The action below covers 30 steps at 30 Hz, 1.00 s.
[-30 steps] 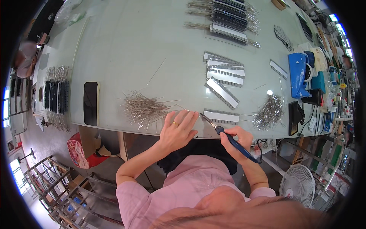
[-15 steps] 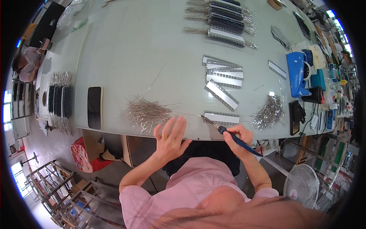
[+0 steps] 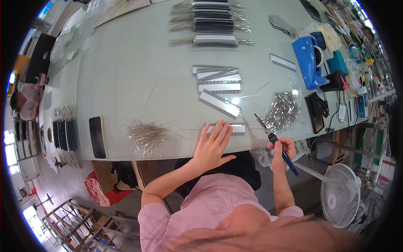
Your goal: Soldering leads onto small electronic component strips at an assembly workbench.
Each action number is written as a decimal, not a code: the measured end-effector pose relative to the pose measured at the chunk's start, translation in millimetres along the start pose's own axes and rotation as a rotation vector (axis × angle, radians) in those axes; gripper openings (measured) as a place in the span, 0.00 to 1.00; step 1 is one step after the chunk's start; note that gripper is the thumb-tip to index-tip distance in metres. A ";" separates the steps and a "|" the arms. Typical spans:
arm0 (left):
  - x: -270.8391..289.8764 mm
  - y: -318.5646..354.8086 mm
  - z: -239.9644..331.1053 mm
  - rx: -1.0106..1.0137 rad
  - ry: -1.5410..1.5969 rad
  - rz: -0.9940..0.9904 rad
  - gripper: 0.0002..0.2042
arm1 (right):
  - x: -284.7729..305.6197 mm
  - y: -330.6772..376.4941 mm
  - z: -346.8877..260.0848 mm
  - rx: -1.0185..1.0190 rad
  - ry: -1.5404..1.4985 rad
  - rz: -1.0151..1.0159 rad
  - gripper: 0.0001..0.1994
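Grey strip (image 3: 233,128) lies flat at the near edge of the pale green table (image 3: 126,67); left hand (image 3: 212,147) rests open on it, fingers spread, pinning its left end. Right hand (image 3: 282,149) is clenched around a blue-handled soldering iron (image 3: 275,143), tip angled up-left, just right of the strip and not touching it. Loose wire pile (image 3: 145,134) sits left of the hand, a second pile (image 3: 283,110) right, more strips (image 3: 218,86) stacked behind.

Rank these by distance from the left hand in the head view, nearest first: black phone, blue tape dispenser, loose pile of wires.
1. Loose pile of wires, just left of the left hand.
2. Black phone, further left, at the table edge.
3. Blue tape dispenser, far up and right.
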<state>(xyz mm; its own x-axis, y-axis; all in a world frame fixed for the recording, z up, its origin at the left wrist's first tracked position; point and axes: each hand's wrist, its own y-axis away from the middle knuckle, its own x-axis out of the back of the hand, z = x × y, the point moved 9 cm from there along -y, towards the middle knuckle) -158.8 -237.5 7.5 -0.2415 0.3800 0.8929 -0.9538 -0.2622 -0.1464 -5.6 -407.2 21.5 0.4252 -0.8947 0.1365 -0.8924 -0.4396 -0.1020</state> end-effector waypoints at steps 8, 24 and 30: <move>3.7 13.6 38.7 -0.378 -0.157 0.188 0.16 | 28.6 -10.6 21.5 -0.063 -0.038 0.132 0.04; 121.6 -209.0 -101.3 -0.260 -0.302 0.479 0.13 | 39.5 -29.2 50.9 0.119 0.015 0.148 0.06; 99.1 -245.0 -130.2 -0.299 -0.432 0.502 0.12 | 34.5 -32.5 47.1 0.145 0.057 0.100 0.07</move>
<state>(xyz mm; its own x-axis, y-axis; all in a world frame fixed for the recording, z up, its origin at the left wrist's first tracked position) 27.7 -20.1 76.4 -0.6296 -0.1228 0.7672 -0.7697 -0.0361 -0.6374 45.2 -427.5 -16.9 0.3230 -0.9303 0.1738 -0.8966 -0.3595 -0.2586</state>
